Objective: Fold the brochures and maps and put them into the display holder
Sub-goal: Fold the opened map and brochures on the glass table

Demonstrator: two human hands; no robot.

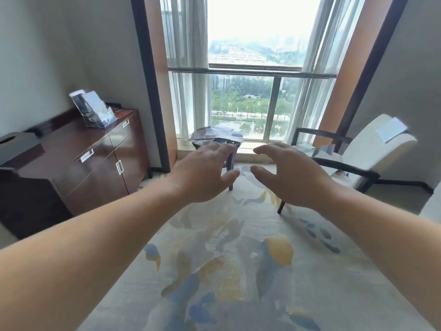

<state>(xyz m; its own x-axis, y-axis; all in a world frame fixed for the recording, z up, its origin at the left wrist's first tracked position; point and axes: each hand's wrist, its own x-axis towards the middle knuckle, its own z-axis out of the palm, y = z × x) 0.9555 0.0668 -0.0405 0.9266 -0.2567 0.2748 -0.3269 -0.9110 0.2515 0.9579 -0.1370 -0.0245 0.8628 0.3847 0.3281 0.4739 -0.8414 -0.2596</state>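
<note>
My left hand (205, 173) and right hand (293, 177) reach forward, spread and holding nothing. Unfolded maps (218, 134) cover the round surface (197, 139). A sheet (391, 129) lies on the chair (372, 154). The holder (96, 114) on the cabinet's (95, 149) far corner has some brochures in it. I judge most folding remains.

Brochures (216, 134) — perhaps unfolded — on table (195, 141)

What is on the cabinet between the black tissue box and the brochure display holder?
Nothing. The head view shows only the bare, glossy wooden cabinet top between the tissue box and the display holder.
</note>
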